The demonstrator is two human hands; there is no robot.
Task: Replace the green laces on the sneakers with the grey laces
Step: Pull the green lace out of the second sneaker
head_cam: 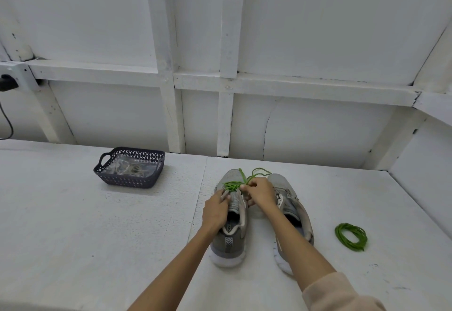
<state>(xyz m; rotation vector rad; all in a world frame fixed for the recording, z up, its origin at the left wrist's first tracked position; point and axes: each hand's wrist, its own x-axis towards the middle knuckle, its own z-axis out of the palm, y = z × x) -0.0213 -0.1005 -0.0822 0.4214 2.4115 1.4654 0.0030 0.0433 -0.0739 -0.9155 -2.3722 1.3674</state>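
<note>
left sneaker (232, 242): green lace (231, 185) in front eyelets | right sneaker (288, 200): alongside | coiled green lace (351, 237): right

White worktop (97, 237) against a white panelled wall (318, 29). Two grey sneakers side by side, toes toward the wall. Left sneaker (230, 244): green lace (231, 185) threaded across the front eyelets, loose ends trailing past the toe. Left hand (216, 210) grips this sneaker's upper beside the tongue. Right hand (260, 194), fingers curled, pinches the lace above the eyelets. Right sneaker (291, 203): partly hidden by the right forearm. Green coil (351, 237): flat on the worktop, right of the sneakers, apart from them. Dark perforated basket (124, 181): far left, holding a clear bag (129, 166), contents indistinct. Pale pink sleeve (342, 296) on the right arm.
</note>
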